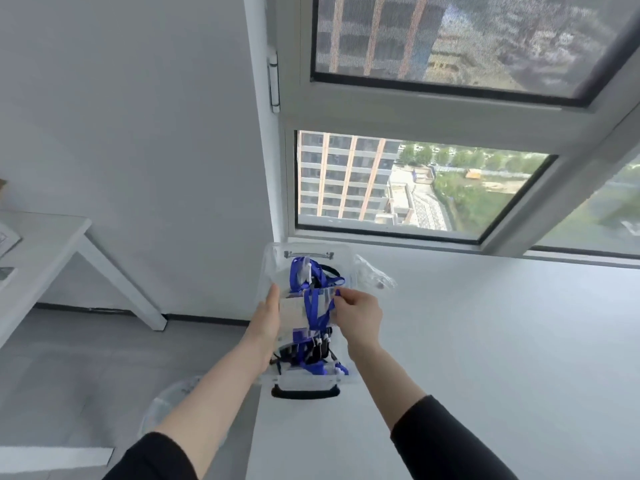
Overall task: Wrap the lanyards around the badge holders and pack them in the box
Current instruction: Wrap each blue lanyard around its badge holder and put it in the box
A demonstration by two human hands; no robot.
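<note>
A clear plastic box with a black handle stands on the white table near its left edge. It holds several badge holders wound with blue and black lanyards. Over the box I hold a clear badge holder with a blue lanyard wound round it. My left hand lies along the holder's left edge with its fingers straight. My right hand pinches the holder's right edge and the lanyard there.
A crumpled clear plastic bag lies just right of the box. The white table runs right under the window. A second white table stands at the left. A round clear container sits on the floor below.
</note>
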